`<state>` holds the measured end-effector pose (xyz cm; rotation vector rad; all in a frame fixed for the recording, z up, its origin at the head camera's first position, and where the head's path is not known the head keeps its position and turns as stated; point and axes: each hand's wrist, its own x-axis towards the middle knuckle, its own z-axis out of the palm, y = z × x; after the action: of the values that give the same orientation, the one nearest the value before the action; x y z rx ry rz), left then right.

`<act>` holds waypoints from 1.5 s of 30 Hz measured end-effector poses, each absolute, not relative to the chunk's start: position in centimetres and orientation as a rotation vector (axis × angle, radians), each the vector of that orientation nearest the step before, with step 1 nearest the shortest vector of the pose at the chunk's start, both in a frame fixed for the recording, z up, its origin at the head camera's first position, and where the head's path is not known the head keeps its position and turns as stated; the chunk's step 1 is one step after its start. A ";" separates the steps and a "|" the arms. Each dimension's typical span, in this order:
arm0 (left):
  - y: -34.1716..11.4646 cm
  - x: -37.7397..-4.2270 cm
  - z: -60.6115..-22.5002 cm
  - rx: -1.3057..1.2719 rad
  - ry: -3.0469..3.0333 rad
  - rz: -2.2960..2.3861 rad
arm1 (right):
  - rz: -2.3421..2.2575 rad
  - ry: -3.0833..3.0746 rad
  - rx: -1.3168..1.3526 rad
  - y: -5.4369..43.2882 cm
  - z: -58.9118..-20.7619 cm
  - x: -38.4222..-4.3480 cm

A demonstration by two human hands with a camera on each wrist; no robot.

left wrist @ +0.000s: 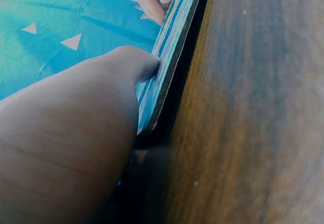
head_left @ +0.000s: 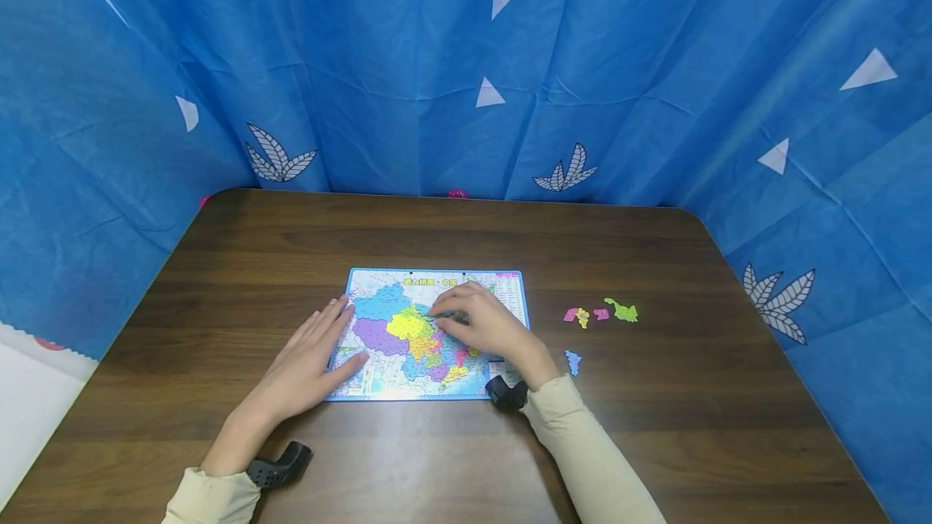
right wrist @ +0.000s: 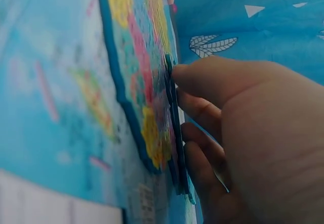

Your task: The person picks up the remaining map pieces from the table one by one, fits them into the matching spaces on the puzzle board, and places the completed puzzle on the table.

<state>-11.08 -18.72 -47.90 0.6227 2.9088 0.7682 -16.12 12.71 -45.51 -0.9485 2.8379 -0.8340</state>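
A map puzzle board (head_left: 379,388) with a blue rim lies on the table, its middle filled with coloured map pieces (head_left: 374,335). My left hand (head_left: 309,358) rests on the board's left edge, fingers straight; in the left wrist view its thumb (left wrist: 147,66) touches the board's face near the edge. Over the upper right of the coloured map, my right hand (head_left: 484,322) pinches a thin puzzle piece (right wrist: 175,128) between thumb and fingers. That piece appears edge-on in the right wrist view, close against the map, and the hand covers much of it in the head view.
Right of the board lie several loose puzzle pieces: a green one (head_left: 624,311), a yellow one (head_left: 582,318), pink ones (head_left: 600,314) and a blue one (head_left: 574,362). A blue patterned curtain (head_left: 408,103) hangs behind the brown wooden table (head_left: 408,459).
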 end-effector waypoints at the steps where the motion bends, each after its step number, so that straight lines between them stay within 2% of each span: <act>1: -18.7 -11.1 -47.9 0.623 2.909 0.769 | -0.855 2.827 -0.943 12.7 -45.6 -16.2; 10: -18.7 -11.1 -47.9 0.621 2.906 0.762 | -0.944 2.754 -0.950 12.5 -45.8 -16.2; 36: -18.7 -11.2 -48.1 0.625 2.909 0.765 | -0.719 2.889 -0.842 11.2 -45.3 -15.8; 45: -18.8 -11.2 -48.1 0.627 2.910 0.766 | -0.677 2.870 -0.885 11.4 -45.1 -15.9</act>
<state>-11.20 -18.78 -48.11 0.6266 2.9103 0.7658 -15.85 11.44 -45.12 -0.8850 2.8698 -0.6767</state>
